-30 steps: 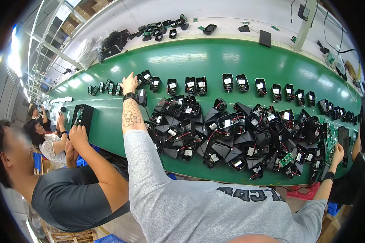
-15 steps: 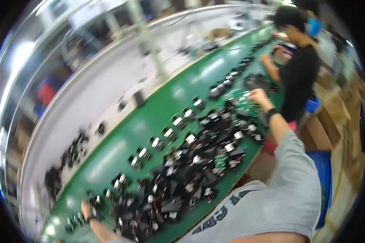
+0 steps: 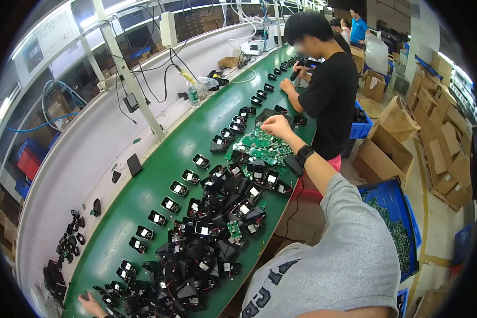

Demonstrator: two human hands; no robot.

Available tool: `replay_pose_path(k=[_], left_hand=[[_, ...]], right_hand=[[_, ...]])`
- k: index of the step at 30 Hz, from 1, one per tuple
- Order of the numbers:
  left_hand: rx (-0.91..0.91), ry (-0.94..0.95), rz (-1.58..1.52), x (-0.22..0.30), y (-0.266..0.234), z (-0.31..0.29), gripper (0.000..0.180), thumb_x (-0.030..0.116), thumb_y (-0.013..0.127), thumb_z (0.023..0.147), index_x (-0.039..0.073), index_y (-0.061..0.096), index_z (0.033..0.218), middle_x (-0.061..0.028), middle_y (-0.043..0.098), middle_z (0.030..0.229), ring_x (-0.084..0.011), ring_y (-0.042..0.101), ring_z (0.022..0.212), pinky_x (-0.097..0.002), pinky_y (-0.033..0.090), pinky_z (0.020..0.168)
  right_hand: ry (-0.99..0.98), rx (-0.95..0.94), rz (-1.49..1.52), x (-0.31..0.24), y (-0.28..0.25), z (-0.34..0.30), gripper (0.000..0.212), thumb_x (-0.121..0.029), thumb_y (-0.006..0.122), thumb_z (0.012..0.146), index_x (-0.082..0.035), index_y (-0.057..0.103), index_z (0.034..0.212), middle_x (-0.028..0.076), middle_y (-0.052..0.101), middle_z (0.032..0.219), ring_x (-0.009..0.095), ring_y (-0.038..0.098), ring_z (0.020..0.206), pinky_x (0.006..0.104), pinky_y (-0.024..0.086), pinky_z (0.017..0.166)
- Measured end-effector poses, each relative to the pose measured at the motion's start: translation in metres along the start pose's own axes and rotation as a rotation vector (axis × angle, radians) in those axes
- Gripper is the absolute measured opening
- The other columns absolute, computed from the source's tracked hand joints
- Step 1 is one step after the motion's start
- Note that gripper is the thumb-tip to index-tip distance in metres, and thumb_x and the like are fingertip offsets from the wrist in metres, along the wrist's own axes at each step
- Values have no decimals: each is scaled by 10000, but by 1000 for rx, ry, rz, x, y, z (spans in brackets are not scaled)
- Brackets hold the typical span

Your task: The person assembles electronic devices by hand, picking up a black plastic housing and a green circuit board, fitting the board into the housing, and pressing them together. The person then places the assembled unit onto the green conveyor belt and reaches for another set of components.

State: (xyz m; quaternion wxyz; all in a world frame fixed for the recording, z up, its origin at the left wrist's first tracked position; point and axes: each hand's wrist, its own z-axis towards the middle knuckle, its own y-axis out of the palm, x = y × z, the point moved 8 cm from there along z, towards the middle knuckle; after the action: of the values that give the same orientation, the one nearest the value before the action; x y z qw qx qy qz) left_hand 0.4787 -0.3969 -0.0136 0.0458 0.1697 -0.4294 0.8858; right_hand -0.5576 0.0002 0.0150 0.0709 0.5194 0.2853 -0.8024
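My right hand (image 3: 277,127) is reached out above a heap of green circuit boards (image 3: 259,147); its fingers are pinched together, and whatever may be between them is too small to make out. At the lower left, my left hand (image 3: 91,307) is low over the green tabletop, fingers apart, beside some small black housings (image 3: 111,289). A large pile of black plastic housings (image 3: 196,259) with white parts and red wires lies between my arms. Beyond it, single open housings (image 3: 169,204) stand in a slanting row.
A co-worker in black (image 3: 328,79) holds a dark tool farther along the green table (image 3: 167,164). A plastic bottle (image 3: 193,95) stands on the back ledge. To my right are a blue bin of small parts (image 3: 389,228) and an open cardboard box (image 3: 381,159).
The view has turned and is sharper now. My left hand has moved toward the lower edge, off the housing it was at. My right hand stays over the circuit boards.
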Motion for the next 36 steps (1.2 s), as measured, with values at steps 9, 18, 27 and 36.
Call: replay_pose_path(k=[9,18,27,36], left_hand=[[-732,-226,-1672,333,-153,-189,449,282,489,970,53,410,1348,-146,573,1149,-242,595,1041,-279,537,826],[-1187,-285,-1818,516,-150,-353,591,77,562,868,93,298,1397,-178,505,1254,-314,588,1065,-400,558,789],[-1139,-368,-1741,478,-122,-356,611,194,650,861,116,349,1387,-146,521,1233,-221,586,1043,-351,582,727],[-1110,-399,-1747,469,-115,-357,603,203,624,879,107,324,1394,-149,555,1188,-214,626,977,-327,597,699]], right_hand=[[-35,-634,643,-169,78,-107,247,-89,707,794,16,632,1005,91,690,860,115,643,723,235,505,624],[47,-824,696,-201,120,-208,151,17,670,739,14,633,885,70,651,766,120,622,624,229,488,536],[125,-967,793,-193,173,-252,154,42,676,721,27,646,871,82,639,782,133,632,641,225,490,527],[175,-1021,803,-186,185,-264,161,41,681,727,27,634,881,81,628,791,147,640,647,225,503,519]])
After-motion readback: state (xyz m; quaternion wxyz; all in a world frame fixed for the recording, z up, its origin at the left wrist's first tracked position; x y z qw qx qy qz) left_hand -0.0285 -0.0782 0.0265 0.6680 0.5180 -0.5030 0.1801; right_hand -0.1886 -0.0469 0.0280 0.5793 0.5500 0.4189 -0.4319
